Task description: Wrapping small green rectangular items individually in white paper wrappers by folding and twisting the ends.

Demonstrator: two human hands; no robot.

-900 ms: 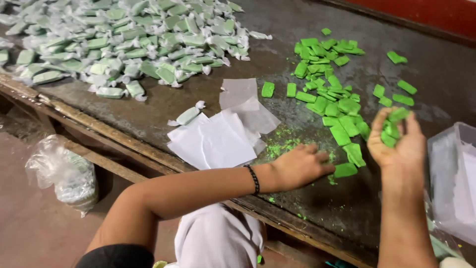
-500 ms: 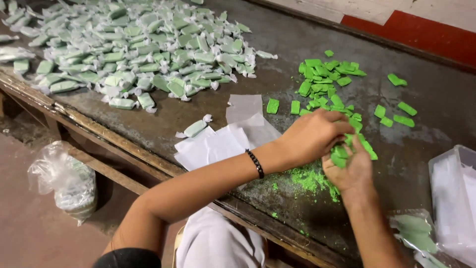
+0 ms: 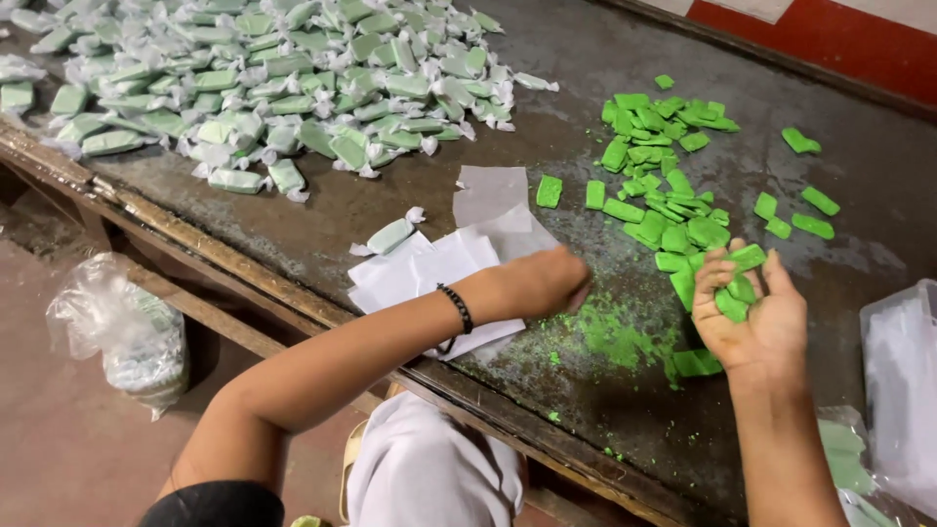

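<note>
Several green pieces: bright green slabs point(image 3: 734, 289) lie in the upturned right hand point(image 3: 752, 317); the fingers are spread and slightly cupped, the palm faces up, just above the table's near part.
Left hand: the left hand point(image 3: 542, 281) lies knuckles up at the edge of the stack of white paper squares point(image 3: 429, 278); its fingertips are hidden, so whether they pinch a sheet cannot be told.
Step in hand: judged as the fetching of a wrapper, with unwrapped pieces ready in the other palm; no piece is yet on paper.
Next move: it calls for one sheet only to be parted from the stack, and for one piece to be singled out of the handful without spilling the rest.
Count, held pieces: about four, overlapping; no exact count possible.
Count, loose green pieces: one scattered heap point(image 3: 664, 166) of a few dozen beyond the right hand; green crumbs point(image 3: 610, 337) between the hands.
Count, wrapped pieces: one large heap point(image 3: 264, 88) at far left, far too many to count; one single wrapped piece point(image 3: 390, 235) beside the paper.
Surroundings: one dark worn table point(image 3: 410, 195); one clear plastic bag point(image 3: 122, 332) on the floor; one translucent tub point(image 3: 903, 381) at right.
</note>
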